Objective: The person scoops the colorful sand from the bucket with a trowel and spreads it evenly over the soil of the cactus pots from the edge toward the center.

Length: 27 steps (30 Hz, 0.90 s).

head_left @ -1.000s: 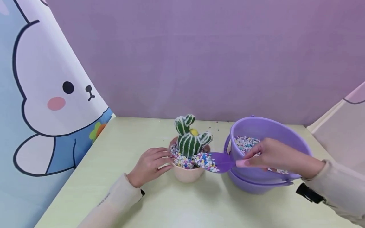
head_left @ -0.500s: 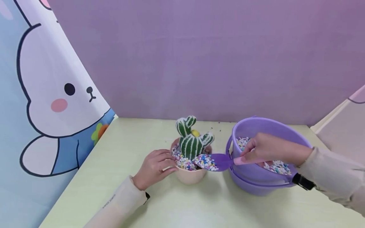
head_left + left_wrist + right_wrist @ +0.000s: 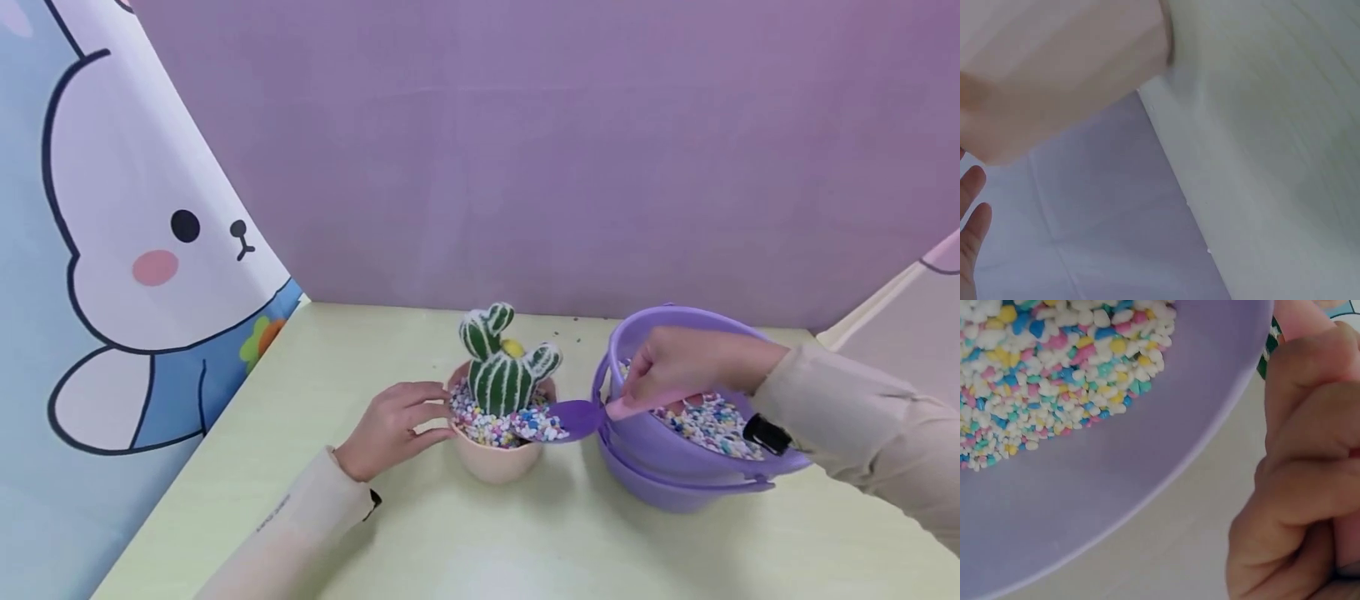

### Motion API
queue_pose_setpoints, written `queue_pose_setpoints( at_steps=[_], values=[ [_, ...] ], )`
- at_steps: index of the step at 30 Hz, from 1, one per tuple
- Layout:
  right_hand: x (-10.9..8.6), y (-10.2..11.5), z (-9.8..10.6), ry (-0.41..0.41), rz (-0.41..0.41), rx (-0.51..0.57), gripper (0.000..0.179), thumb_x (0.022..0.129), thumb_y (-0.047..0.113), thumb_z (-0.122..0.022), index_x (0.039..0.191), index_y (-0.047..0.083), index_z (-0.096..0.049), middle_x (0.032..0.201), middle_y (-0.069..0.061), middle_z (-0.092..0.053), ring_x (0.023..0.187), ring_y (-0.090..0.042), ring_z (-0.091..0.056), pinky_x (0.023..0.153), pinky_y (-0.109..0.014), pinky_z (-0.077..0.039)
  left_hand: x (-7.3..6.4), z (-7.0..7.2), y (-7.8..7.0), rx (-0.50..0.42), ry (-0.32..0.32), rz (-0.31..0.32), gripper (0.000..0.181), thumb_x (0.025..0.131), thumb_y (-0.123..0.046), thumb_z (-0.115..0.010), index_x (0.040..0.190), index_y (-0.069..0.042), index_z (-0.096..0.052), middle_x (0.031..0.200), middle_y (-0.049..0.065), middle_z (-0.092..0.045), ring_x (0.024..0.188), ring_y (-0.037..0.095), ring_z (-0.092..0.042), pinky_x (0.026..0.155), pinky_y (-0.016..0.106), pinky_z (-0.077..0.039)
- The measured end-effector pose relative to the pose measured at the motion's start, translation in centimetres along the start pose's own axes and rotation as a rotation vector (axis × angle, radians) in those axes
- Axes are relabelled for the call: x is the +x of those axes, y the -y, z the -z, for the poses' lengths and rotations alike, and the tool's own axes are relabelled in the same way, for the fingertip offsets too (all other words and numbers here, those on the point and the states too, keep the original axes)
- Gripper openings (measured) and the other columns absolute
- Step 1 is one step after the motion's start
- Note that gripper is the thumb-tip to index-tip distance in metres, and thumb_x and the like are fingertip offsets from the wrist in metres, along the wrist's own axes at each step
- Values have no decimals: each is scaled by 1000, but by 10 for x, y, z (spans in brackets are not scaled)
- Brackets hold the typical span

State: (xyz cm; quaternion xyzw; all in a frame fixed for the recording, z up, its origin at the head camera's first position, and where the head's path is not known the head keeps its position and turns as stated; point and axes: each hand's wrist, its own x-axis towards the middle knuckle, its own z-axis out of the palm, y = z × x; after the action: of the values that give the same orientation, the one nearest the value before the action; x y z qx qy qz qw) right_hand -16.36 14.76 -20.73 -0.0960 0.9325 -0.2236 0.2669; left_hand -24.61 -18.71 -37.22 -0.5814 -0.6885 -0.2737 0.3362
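Observation:
A green and white cactus (image 3: 501,385) with a yellow ball on it stands in a pale peach pot (image 3: 497,462) among multicoloured pebbles. My left hand (image 3: 393,427) touches the pot's left side with its fingertips, thumb toward the front. In the left wrist view, fingers (image 3: 974,234) show beside the blurred pot wall (image 3: 1072,69). My right hand (image 3: 675,367) grips the pink handle of a trowel whose purple blade (image 3: 576,419) carries pebbles, its tip over the pot's right rim. In the right wrist view, that hand (image 3: 1304,462) has curled fingers.
A purple bucket (image 3: 660,479) with pebbles (image 3: 712,423) inside stands right of the pot, under my right forearm. A purple backdrop (image 3: 465,167) rises behind the table (image 3: 480,542). Dark specks lie near the back edge. A cartoon-printed sheet (image 3: 112,250) hangs at left.
My right hand has moved a little left, its wrist higher, and the trowel has tipped. Fewer pebbles lie on the blade. The left hand stays at the pot.

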Motion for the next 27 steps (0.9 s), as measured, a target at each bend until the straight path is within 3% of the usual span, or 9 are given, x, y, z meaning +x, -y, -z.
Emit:
queue_pose_setpoints(
  at_steps=[5,9,16,23,27],
  values=[
    [2,7,6,35,-25,-60,33,81,48,-71,76,16,-73,53,4,-50,44,-7,-37,43,-19,-31,0,1,3,9,1,-37,28,88,-36,-67,87,-8,-73,93,8,-70,87,24,-67,75,38,-55],
    [3,16,12,47,-59,-97,35,80,50,-72,72,16,-71,53,5,-50,45,-6,-36,44,-19,-32,0,0,-3,39,-37,-38,32,92,-38,-60,83,-10,-72,88,6,-69,85,26,-67,75,40,-54],
    [3,24,22,89,-63,-122,33,81,48,-72,84,15,-73,58,5,-51,47,-7,-40,46,-21,-34,1,-2,-14,75,-38,-69,31,94,-39,-58,80,-13,-69,82,1,-66,80,21,-64,75,35,-52],
    [3,35,29,119,-78,-158,30,82,42,-72,72,14,-66,55,6,-46,46,-6,-37,44,-19,-31,-4,6,-1,-26,-18,66,40,91,-44,-57,83,-8,-72,90,8,-69,91,28,-65,80,43,-52],
    [2,43,29,103,-86,-222,32,80,41,-73,64,16,-62,52,6,-47,44,-5,-36,42,-18,-30,-8,3,1,-22,-21,71,40,91,-45,-57,82,-9,-72,91,8,-69,94,30,-64,82,45,-52]
  ],
)
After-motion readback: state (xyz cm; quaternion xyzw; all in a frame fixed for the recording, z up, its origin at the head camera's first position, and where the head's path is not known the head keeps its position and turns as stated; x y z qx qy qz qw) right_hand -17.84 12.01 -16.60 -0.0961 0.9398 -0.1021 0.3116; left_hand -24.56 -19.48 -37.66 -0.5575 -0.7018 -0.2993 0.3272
